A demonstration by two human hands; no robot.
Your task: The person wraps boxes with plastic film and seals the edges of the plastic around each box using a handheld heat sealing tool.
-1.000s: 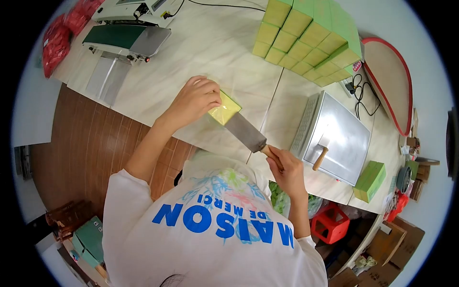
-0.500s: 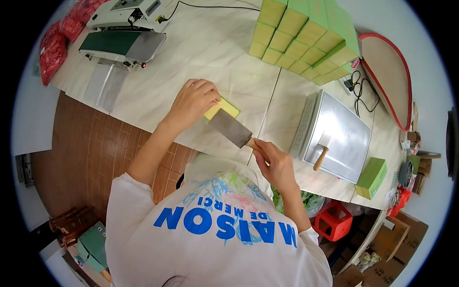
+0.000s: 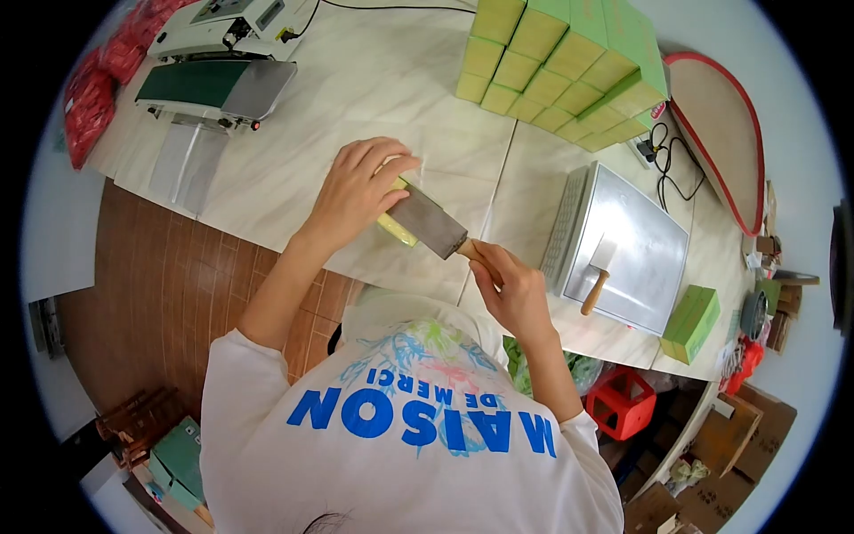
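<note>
On the marbled tabletop (image 3: 382, 84), near its front edge: one yellow box (image 3: 398, 230), partly covered. One flat-bladed tool (image 3: 429, 222), wooden grip enclosed by the right hand (image 3: 513, 289); long axis running forward and leftward from that hand, far end overlapping the box. Left hand (image 3: 354, 189): nearer the box, fingers curved over its far side; whether they grip it, I cannot tell.

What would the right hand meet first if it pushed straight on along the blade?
Most likely the left hand: the right hand points the flat-bladed tool towards it, with the yellow packet beside the tip. Depth is unclear; tip and thumb may already touch.
</note>
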